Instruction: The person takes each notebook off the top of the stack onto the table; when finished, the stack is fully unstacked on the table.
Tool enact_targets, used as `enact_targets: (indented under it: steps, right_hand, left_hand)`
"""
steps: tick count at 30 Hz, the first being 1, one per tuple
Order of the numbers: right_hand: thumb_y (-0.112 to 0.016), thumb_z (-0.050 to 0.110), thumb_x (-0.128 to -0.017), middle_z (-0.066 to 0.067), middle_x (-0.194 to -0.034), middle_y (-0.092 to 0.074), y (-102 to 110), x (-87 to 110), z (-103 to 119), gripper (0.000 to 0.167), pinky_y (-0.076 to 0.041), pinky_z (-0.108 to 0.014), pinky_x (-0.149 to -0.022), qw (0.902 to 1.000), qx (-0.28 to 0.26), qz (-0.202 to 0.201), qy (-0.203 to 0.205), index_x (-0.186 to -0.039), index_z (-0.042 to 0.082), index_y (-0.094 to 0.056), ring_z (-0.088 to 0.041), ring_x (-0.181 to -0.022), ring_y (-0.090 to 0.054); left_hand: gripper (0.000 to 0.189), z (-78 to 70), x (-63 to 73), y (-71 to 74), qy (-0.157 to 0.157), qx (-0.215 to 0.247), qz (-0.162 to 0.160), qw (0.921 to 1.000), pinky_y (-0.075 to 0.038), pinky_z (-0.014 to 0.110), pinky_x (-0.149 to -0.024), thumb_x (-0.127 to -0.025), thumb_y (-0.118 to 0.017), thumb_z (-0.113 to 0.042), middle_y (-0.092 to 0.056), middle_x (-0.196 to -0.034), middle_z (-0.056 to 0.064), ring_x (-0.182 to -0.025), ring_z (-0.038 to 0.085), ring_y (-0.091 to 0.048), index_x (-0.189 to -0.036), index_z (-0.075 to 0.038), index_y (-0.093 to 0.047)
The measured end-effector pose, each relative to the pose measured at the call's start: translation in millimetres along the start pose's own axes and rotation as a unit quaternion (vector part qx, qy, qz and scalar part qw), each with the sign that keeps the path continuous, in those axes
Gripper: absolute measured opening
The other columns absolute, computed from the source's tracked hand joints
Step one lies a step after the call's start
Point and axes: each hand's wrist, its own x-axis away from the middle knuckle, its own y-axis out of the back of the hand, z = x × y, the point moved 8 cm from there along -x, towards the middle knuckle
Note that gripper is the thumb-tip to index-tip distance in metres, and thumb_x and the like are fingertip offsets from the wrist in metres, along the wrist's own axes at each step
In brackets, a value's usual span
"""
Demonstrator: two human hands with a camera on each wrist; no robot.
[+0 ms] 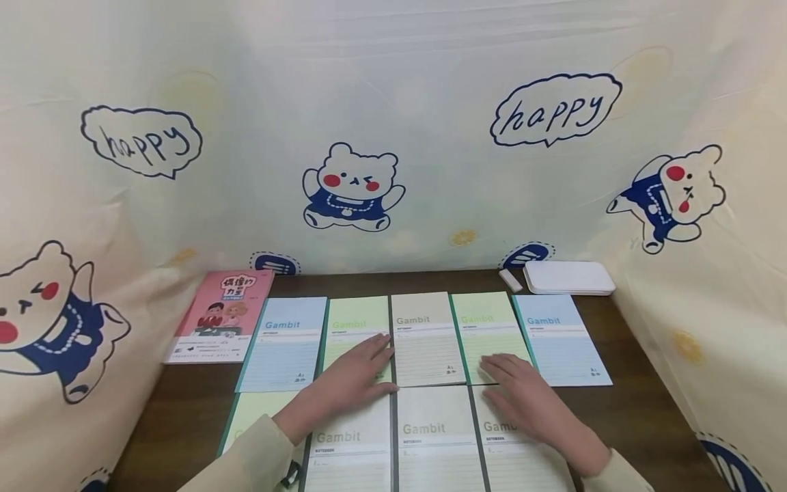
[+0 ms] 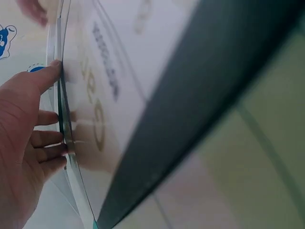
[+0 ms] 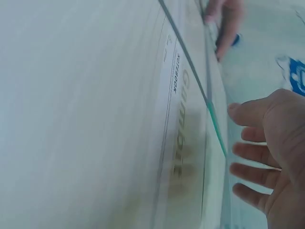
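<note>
Several notebooks lie in two rows, edge against edge. My left hand lies across a green notebook of the back row, its fingertips by the border of the grey notebook. Its thumb reaches toward the top edge of a pale notebook in front. In the left wrist view the left hand's fingers touch the covers. My right hand is at the other green notebook, fingers extended, over the top of a front-row notebook. Whether its fingers touch the covers I cannot tell.
A pink book lies at the back left, next to a blue notebook. Another blue notebook ends the row on the right. Behind it are a white case and a small white block. Printed cloth surrounds the brown table.
</note>
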Motion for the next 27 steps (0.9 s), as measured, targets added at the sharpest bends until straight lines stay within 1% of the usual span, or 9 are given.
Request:
enact_targets:
  steps: [1, 4, 7, 9, 11, 15, 19, 23, 27]
  right_hand:
    - [-0.089, 0.025, -0.095, -0.011, -0.147, -0.071, -7, -8.7, 0, 0.053, -0.056, -0.054, -0.114, 0.9999, -0.007, 0.012, -0.002, -0.141, 0.004, -0.074, -0.032, -0.137, -0.066]
    - [-0.083, 0.032, -0.101, -0.014, -0.161, -0.061, -28, -28.1, -1, 0.060, -0.048, -0.058, -0.123, 0.9968, -0.026, 0.070, -0.029, -0.152, 0.007, -0.066, -0.037, -0.151, -0.055]
    - [-0.077, 0.040, -0.105, -0.014, -0.170, -0.051, -45, -37.1, -3, 0.063, -0.042, -0.059, -0.128, 0.9906, -0.032, 0.122, -0.054, -0.160, 0.013, -0.060, -0.039, -0.159, -0.046]
    - [-0.075, 0.044, -0.106, -0.014, -0.172, -0.049, -51, -39.4, -3, 0.065, -0.041, -0.059, -0.129, 0.9881, -0.027, 0.139, -0.059, -0.162, 0.015, -0.058, -0.038, -0.160, -0.043]
    - [-0.073, 0.047, -0.107, -0.014, -0.172, -0.048, -54, -41.0, -2, 0.065, -0.041, -0.058, -0.130, 0.9879, -0.019, 0.145, -0.053, -0.162, 0.016, -0.058, -0.038, -0.161, -0.043]
    - [-0.072, 0.048, -0.107, -0.018, -0.170, -0.050, -53, -41.6, 1, 0.064, -0.043, -0.058, -0.128, 0.9903, 0.004, 0.137, -0.025, -0.160, 0.014, -0.060, -0.040, -0.158, -0.047]
    - [-0.063, 0.046, -0.112, -0.019, -0.169, -0.051, -55, -40.9, 3, 0.060, -0.045, -0.057, -0.127, 0.9900, 0.028, 0.138, -0.005, -0.161, 0.012, -0.058, -0.040, -0.158, -0.048]
    - [-0.056, 0.046, -0.116, -0.018, -0.170, -0.050, -58, -38.1, 3, 0.058, -0.045, -0.056, -0.128, 0.9887, 0.042, 0.144, -0.005, -0.163, 0.012, -0.056, -0.038, -0.159, -0.046]
    - [-0.055, 0.043, -0.117, -0.018, -0.168, -0.052, -58, -38.7, 6, 0.057, -0.046, -0.055, -0.127, 0.9890, 0.052, 0.138, -0.002, -0.162, 0.010, -0.056, -0.038, -0.159, -0.047]
  left_hand:
    - [0.084, -0.2, -0.1, 0.0, -0.002, -0.002, -0.001, 1.0000, -0.031, 0.052, -0.136, -0.108, -0.055, -0.068, -0.033, -0.180, 0.014, -0.168, 0.034, -0.031, -0.167, -0.008, -0.047]
    - [0.079, -0.5, -0.3, 0.1, -0.010, -0.003, -0.005, 0.9999, -0.032, 0.051, -0.136, -0.110, -0.053, -0.066, -0.037, -0.178, 0.014, -0.167, 0.033, -0.033, -0.166, -0.010, -0.051]
    - [0.075, -1.0, -0.7, 1.4, -0.015, 0.001, -0.008, 0.9998, -0.034, 0.051, -0.135, -0.111, -0.053, -0.065, -0.040, -0.177, 0.014, -0.166, 0.032, -0.034, -0.164, -0.011, -0.054]
    - [0.074, -1.1, -0.7, 1.9, -0.019, 0.001, -0.010, 0.9998, -0.036, 0.051, -0.134, -0.110, -0.056, -0.064, -0.041, -0.176, 0.014, -0.166, 0.032, -0.036, -0.163, -0.011, -0.055]
    - [0.074, -0.7, -0.5, 2.3, -0.019, -0.002, -0.009, 0.9998, -0.037, 0.051, -0.133, -0.109, -0.059, -0.063, -0.043, -0.175, 0.015, -0.165, 0.033, -0.037, -0.162, -0.011, -0.056]
    - [0.074, -1.5, -1.7, 2.8, -0.021, -0.011, -0.008, 0.9997, -0.038, 0.050, -0.133, -0.108, -0.063, -0.061, -0.045, -0.173, 0.016, -0.164, 0.033, -0.039, -0.161, -0.010, -0.057]
    - [0.076, -1.4, -2.9, 4.0, -0.022, -0.007, -0.004, 0.9997, -0.039, 0.050, -0.132, -0.106, -0.065, -0.061, -0.045, -0.173, 0.016, -0.164, 0.034, -0.040, -0.161, -0.009, -0.056]
    - [0.076, -2.5, -2.0, 3.8, -0.027, -0.001, -0.007, 0.9996, -0.040, 0.051, -0.132, -0.107, -0.064, -0.061, -0.045, -0.173, 0.018, -0.163, 0.035, -0.040, -0.162, -0.009, -0.055]
    - [0.072, -4.5, -0.6, 3.5, -0.036, -0.011, -0.013, 0.9992, -0.041, 0.052, -0.131, -0.110, -0.061, -0.058, -0.045, -0.173, 0.019, -0.163, 0.037, -0.040, -0.162, -0.009, -0.055]
